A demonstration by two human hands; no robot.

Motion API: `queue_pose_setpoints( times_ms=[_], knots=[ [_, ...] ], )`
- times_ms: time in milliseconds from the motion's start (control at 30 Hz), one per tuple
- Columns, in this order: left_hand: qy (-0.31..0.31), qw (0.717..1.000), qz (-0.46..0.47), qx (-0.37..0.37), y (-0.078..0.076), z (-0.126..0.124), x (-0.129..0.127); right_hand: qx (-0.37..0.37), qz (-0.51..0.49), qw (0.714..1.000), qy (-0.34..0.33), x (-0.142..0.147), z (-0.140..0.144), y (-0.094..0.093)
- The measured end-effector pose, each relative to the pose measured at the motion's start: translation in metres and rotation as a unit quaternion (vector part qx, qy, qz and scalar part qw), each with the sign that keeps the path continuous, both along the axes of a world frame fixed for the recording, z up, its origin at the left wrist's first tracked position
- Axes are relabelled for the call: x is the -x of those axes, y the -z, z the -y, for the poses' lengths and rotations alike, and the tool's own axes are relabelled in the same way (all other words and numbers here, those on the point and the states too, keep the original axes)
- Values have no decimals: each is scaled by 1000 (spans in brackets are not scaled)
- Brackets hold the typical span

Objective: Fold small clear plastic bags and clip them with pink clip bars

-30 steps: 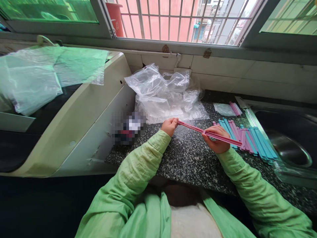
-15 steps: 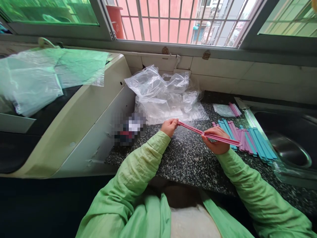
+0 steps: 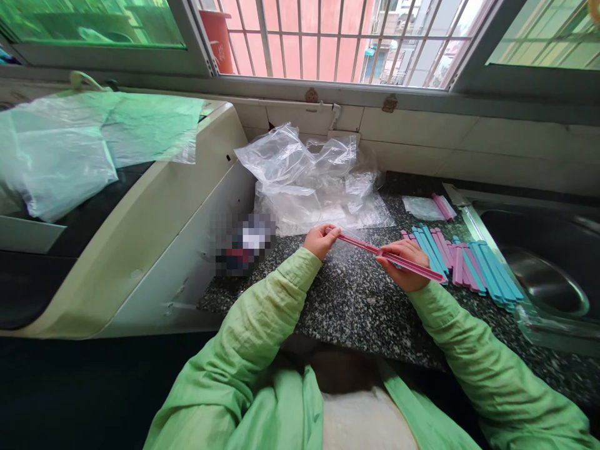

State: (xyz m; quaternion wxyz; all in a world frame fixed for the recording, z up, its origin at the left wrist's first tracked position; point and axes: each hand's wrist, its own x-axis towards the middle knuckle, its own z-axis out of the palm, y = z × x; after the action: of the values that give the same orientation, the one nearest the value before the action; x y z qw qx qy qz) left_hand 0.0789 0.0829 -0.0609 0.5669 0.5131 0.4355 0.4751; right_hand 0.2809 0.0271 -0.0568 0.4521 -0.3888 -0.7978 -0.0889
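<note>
The held pink strip [image 3: 407, 262] looks like smooth, hard plastic with a slight sheen, and the loose pink and blue strips [image 3: 492, 269] seem of the same stuff. The clear bags [image 3: 300, 181] are thin, glossy plastic film, crinkled and catching bright highlights; the sheeting [image 3: 60, 150] is filmy plastic too, creased and shiny. The counter [image 3: 347, 306] is speckled like polished stone. The sink [image 3: 546, 284] shows shiny metal in its bowl. The sleeves [image 3: 262, 312] are soft, matt, wrinkled cloth, and the wall tiles [image 3: 407, 131] look smooth, with a dull gloss.
</note>
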Motion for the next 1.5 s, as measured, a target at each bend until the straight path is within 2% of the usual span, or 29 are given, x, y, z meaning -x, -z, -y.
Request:
queue_pose_setpoints(
  times_ms=[400, 767, 967, 1200, 1500],
  knots=[
    [12, 1000, 24, -2, 0, 1, -1, -15, -8, 1000, 27, -2, 0, 2],
    [30, 998, 44, -22, -5, 6, -2, -60, -52, 986, 148, -13, -6, 2],
    [52, 995, 80, -37, -7, 12, -6, -56, -30, 992, 111, -3, -7, 6],
    [79, 991, 106, -31, -4, 12, -8, -25, -60, 995, 73, 7, 0, 6],
    [75, 992, 96, 20, -1, 9, -8, -35, -59, 996, 60, 9, 5, 2]
  ],
)
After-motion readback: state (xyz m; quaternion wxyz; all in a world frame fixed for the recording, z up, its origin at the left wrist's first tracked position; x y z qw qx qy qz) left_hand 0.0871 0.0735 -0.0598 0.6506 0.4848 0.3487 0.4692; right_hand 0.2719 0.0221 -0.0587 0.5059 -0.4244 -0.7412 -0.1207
